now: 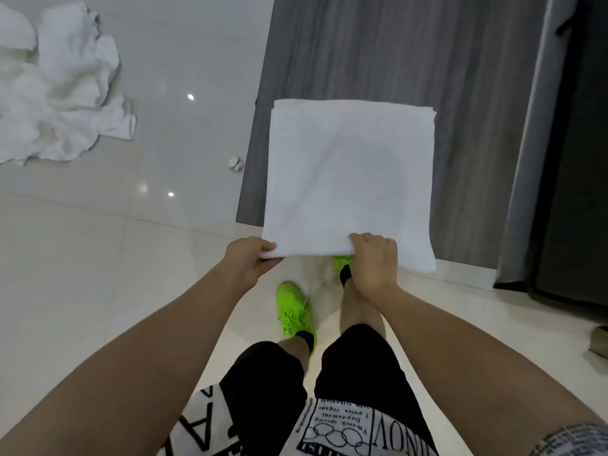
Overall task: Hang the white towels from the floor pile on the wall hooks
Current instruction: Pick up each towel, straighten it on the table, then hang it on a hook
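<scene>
I hold a folded white towel [348, 179] flat out in front of me, against a grey wood-grain wall panel [394, 54]. My left hand [251, 261] grips its near left corner, thumb on top. My right hand [373, 260] pinches the near edge right of the middle, fingers curled over it. A heap of crumpled white towels [56, 90] lies on the glossy floor at the upper left. No wall hooks are in view.
A small round metal doorstop [236, 163] sits on the floor beside the panel's lower left edge. A dark door frame [533, 159] runs down the right side. My feet in bright green shoes [294, 307] stand on pale tiles below the towel.
</scene>
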